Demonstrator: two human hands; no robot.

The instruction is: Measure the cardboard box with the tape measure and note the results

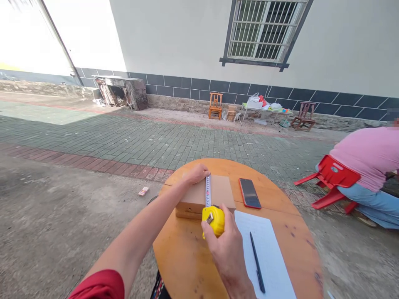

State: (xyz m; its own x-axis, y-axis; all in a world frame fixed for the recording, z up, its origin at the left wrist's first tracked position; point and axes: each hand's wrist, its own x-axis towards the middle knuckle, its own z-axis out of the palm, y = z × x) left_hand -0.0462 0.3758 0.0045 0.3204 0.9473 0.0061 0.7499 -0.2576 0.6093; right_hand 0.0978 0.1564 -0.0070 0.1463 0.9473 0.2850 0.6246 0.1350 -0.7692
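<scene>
A yellow tape measure (215,220) is gripped in my right hand (229,249), just off the near edge of a brown cardboard box (221,189). Its white blade (208,191) runs away from me across the box top. At the far edge of the box, my left hand (198,173) pinches the blade's end. The box lies flat on a round wooden table (193,265). Right of it are a phone (249,193) with a red case, a sheet of paper (274,249), and a dark pen (257,263) lying on the paper.
A person in a pink top (370,149) sits on a red plastic chair (338,174) at the right. By the wall stand a wooden chair (215,106), a folding table (264,109) with bags, and another chair (304,116). A small packet (144,191) lies on the ground.
</scene>
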